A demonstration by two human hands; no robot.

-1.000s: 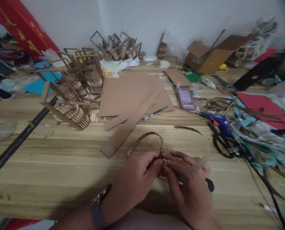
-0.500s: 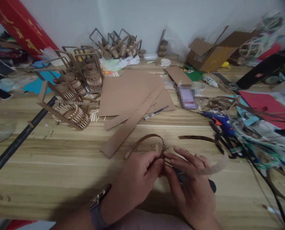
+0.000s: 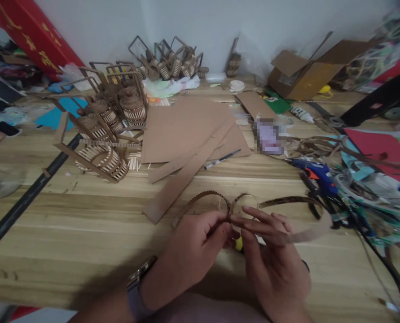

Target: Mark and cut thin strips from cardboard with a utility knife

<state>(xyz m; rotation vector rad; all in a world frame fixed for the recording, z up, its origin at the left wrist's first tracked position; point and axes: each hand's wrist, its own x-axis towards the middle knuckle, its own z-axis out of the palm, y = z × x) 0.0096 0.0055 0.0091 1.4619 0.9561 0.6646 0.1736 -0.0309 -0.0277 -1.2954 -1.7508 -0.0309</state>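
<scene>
My left hand [image 3: 196, 244], with a watch [image 3: 141, 274] on its wrist, pinches a curled brown cardboard strip [image 3: 210, 194] between thumb and fingers. The strip has a ridged edge and arcs out to the left of the fingertips. My right hand [image 3: 275, 258] meets it there, its fingers closed against the strip's small loop and its outer fingers extended. A long, blurred tail of strip [image 3: 283, 200] bows out past the right hand. Beneath the hands lies a yellow and dark object [image 3: 239, 243], mostly hidden.
Cardboard sheets [image 3: 182, 130], a pen [image 3: 222, 159] and small sticks [image 3: 134, 160] lie ahead. Several little slatted buckets with handles [image 3: 102, 162] stand at left. At right are a blue glue gun [image 3: 316, 172], tangled strips and a cardboard box [image 3: 302, 78]. A phone [image 3: 270, 137] lies beyond the pen.
The right hand has shifted slightly right and its thumb has spread from the left fingers. A small loop of strip now shows between the hands, and the yellow part below has come into sight.
</scene>
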